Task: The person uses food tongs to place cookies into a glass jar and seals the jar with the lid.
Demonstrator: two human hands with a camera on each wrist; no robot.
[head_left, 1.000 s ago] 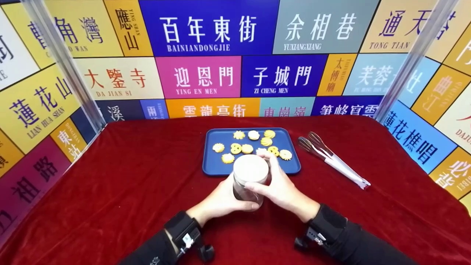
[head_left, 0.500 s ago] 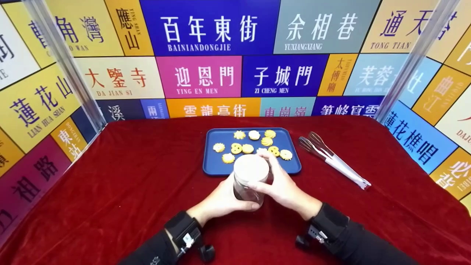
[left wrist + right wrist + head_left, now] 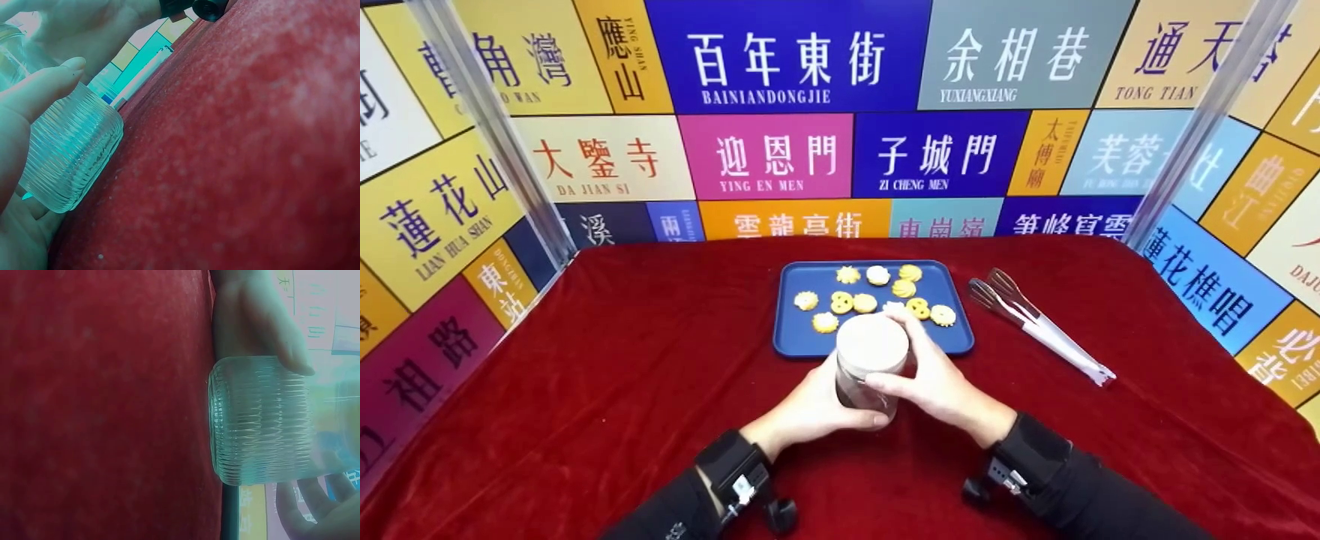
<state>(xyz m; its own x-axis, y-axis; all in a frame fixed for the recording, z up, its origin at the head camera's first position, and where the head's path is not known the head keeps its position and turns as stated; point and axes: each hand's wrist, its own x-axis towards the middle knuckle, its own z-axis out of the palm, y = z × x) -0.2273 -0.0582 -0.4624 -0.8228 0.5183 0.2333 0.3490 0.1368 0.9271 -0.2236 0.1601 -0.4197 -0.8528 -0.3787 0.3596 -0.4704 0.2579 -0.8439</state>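
Observation:
A clear ribbed glass jar (image 3: 264, 422) with a pale round lid (image 3: 872, 343) stands upright on the red cloth, just in front of the blue tray. My left hand (image 3: 810, 409) grips the jar's lower body, thumb across the near side. Higher up, my right hand (image 3: 934, 379) holds the lid, its thumb at the near edge and its fingers round the far right side. The left wrist view shows the left thumb (image 3: 48, 87) over the ribbed glass. No contents show through the walls.
Behind the jar lies the blue tray (image 3: 795, 346) with several small yellow cookies (image 3: 841, 302) on it. Tongs (image 3: 1046, 330) with brown heads and a pale handle lie to the tray's right. Panels with large lettering (image 3: 769, 157) wall in the table's back and sides.
My right hand and wrist have shifted very slightly to the right, the thumb sliding a little along the lid's edge. The left hand, jar, tray and tongs look unmoved.

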